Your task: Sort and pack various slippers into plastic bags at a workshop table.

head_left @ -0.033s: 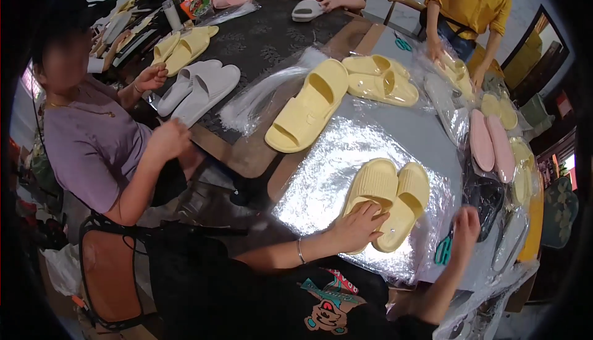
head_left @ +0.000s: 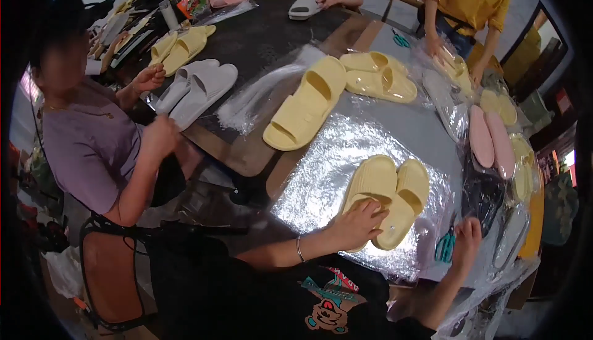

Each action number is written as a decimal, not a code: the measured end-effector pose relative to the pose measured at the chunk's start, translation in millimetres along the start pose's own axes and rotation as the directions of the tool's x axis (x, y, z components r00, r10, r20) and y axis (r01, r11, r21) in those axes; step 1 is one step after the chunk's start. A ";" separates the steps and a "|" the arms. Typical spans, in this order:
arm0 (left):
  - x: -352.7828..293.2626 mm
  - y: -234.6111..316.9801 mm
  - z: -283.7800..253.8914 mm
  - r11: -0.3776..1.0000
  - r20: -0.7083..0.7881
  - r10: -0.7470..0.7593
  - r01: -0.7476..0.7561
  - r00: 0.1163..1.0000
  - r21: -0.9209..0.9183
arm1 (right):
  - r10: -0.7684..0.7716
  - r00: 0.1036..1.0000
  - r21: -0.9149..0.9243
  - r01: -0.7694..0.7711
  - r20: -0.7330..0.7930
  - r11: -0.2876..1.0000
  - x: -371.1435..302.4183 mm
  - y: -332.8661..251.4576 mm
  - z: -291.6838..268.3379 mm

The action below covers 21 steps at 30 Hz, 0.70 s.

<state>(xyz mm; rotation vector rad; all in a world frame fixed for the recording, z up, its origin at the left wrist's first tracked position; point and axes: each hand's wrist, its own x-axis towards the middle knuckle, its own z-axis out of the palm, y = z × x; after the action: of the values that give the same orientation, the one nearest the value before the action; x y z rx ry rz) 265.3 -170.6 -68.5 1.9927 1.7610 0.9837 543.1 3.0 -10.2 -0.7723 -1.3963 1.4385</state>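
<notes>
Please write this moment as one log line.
left hand: on yellow slipper pair | right hand: on clear plastic sheet | table

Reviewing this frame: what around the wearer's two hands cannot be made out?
- Head view: left hand covers the heel of the yellow slipper pair; grip underneath is hidden.
- Right hand rests on the clear plastic sheet; glare hides whether it pinches the sheet.
- Teal item beside that hand is too small to identify.
- Table's near edge is hidden by the wearer's body.
</notes>
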 end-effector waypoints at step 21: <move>0.5 6.8 -0.5 0.993 -0.002 0.023 -0.023 1.000 0.115 | 0.485 0.743 0.156 -0.470 -0.462 0.869 -201.5 333.9 -243.2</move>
<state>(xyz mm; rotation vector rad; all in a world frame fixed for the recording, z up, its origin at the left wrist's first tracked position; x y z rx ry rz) 270.1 -171.5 -63.7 2.0857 1.8390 0.9120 769.1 -56.7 -405.9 -1.4443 -0.8040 1.4889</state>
